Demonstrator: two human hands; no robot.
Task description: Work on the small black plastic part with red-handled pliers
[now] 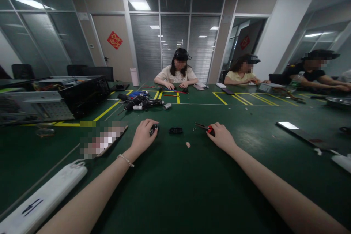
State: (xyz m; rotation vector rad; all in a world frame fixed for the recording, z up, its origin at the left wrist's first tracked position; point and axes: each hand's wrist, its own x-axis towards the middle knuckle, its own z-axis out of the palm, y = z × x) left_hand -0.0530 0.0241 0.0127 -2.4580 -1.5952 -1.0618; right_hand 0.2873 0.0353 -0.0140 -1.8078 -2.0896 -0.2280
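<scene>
My left hand [143, 134] has its fingers curled round a small black part [154, 128] with a silvery glint, just above the green table [181, 190]. Its exact kind is too small to tell. In my right hand [221, 137] is a pair of pliers [203, 127] with red and black handles, the jaws pointing left. Between both hands lies a black, oblong plastic piece [175, 130], touched by neither. Nearer to me rests a small pale scrap [188, 145]. Tiny thin bits lie by the tips of the pliers.
An open computer case [52, 98] stands at left. Beyond my left hand is a pile of black and blue cables [139, 99]. A phone-like slab [112, 140] and white power strip [46, 197] lie left; another dark slab [304, 137] lies right. Several people sit across the table.
</scene>
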